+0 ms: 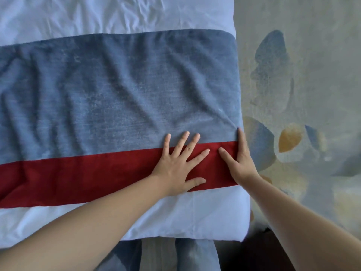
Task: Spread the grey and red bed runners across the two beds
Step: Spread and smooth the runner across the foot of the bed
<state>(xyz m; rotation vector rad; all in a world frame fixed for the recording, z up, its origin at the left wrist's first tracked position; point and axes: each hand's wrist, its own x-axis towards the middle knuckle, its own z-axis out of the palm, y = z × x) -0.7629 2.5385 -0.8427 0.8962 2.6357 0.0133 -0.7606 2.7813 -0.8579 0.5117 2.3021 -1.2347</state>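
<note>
At 6 o'clock, at the frame's lower edge, the person's legs [193, 257] in blue denim stand against the foot of the bed. Two bare forearms enter from 7 o'clock and 5 o'clock and reach forward over the white bed cover [185, 216], a strip of which lies exposed between the foot of the bed and the bed runner [117, 90]. The runner lies across the bed from 9 o'clock to 3 o'clock, and its right end reaches the right edge of the bed. Its red band [78, 178] is the nearer strip; the wide grey field lies beyond it and carries shallow creases. The left hand [179, 165] rests palm-down at 6 o'clock of centre, fingers spread flat, with the palm on the red band and the fingertips reaching the grey field. The right hand [242, 159] sits at 4 o'clock on the runner's right end, thumb extended onto the red band and one straight finger lying along the bed edge. Its remaining fingers are hidden over the side, so a grip cannot be confirmed. Beyond the runner, more white cover shows at 12 o'clock. A patterned carpet [312, 75] fills the 3 o'clock side.
</note>
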